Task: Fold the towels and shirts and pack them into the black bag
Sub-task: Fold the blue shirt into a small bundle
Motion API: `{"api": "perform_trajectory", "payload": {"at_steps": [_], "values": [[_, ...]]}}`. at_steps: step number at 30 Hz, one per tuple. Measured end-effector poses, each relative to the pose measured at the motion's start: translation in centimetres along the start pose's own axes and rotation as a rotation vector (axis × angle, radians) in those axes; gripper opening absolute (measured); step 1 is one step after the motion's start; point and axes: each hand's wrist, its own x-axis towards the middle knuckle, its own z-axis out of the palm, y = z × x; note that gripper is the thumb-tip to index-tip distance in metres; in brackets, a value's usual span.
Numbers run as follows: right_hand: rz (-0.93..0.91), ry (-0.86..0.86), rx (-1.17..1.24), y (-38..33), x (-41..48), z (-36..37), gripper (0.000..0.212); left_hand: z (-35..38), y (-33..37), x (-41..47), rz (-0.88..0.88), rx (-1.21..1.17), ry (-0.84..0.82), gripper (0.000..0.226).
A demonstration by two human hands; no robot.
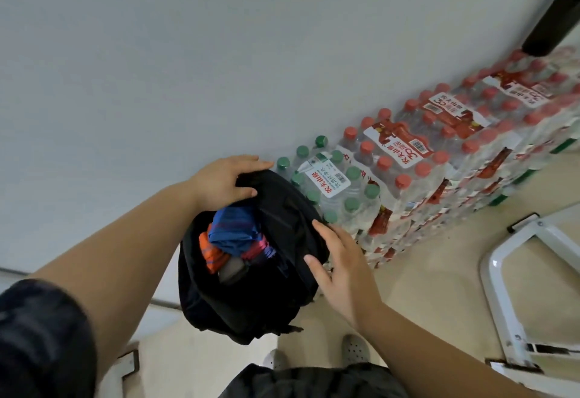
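Now at centre frame, held up over beige floor: soft black fabric bag, mouth open, already stuffed with folded striped cloth in blue, orange and pink. Gripped at the top rim by the left hand, with thumb hooked over the edge and fingers reaching behind. Steadied on the right flank by the right hand, with fingers straight and laid flat against the fabric, clutching nothing.

Probably light but floppy, with no stiffness in the walls, so likely to sag and gape if let go at one side. Best taken at the rim or along a seam, not by the slack belly. Contents soft and compressible, unlikely to slide out.

Tight toward the upper right, with shrink-wrapped packs of red- and green-capped water bottles just beside the bag. White metal frame at lower right, well apart. Open room toward the pale wall at upper left and straight down toward the floor.
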Motion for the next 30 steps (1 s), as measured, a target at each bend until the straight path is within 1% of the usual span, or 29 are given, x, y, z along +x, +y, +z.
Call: {"api": "perform_trajectory", "payload": {"at_steps": [3, 5, 7, 10, 12, 14, 16, 18, 21, 25, 27, 30], "values": [[0.023, 0.021, -0.027, -0.4, -1.0, 1.0, 0.057, -0.4, -1.2, 0.6, 0.057, 0.162, -0.048, 0.065], [0.076, -0.002, -0.051, -0.8, -1.3, 1.7, 0.060, -0.3, -2.5, 0.3, 0.089, 0.241, -0.070, 0.069], [0.113, 0.026, -0.049, -1.2, -1.3, 2.4, 0.057, 0.0, -3.8, -0.2, 0.141, 0.237, -0.065, 0.076], [0.172, 0.125, -0.024, -2.0, -1.0, 3.1, 0.054, 0.7, -5.7, -0.9, 0.255, 0.189, -0.014, 0.086], [0.212, 0.162, -0.010, -2.4, -0.7, 3.5, 0.053, 1.2, -6.8, -1.0, 0.331, 0.219, 0.032, 0.083], [0.240, 0.174, -0.015, -2.7, -0.4, 3.7, 0.051, 1.7, -7.6, -0.9, 0.372, 0.232, 0.094, 0.073], [0.239, 0.207, -0.026, -3.1, -0.1, 3.9, 0.051, 1.8, -7.7, -0.8, 0.386, 0.147, 0.171, 0.061], [0.238, 0.245, -0.026, -3.8, 0.3, 4.0, 0.051, 1.5, -7.5, -0.8, 0.330, 0.011, 0.211, 0.053], [0.249, 0.281, 0.048, -5.4, 1.3, 4.1, 0.048, 0.5, -7.5, -1.7, 0.217, -0.208, 0.248, 0.055], [0.184, 0.310, 0.109, -8.0, 2.1, 3.8, 0.047, -1.5, -7.6, -4.5, 0.128, -0.522, 0.325, 0.052], [0.148, 0.314, 0.123, -9.2, 2.3, 3.6, 0.047, -2.6, -7.3, -6.3, 0.120, -0.617, 0.351, 0.046], [0.109, 0.304, 0.146, -11.2, 2.8, 2.4, 0.046, -4.3, -6.9, -9.1, 0.127, -0.677, 0.371, 0.039]]}}
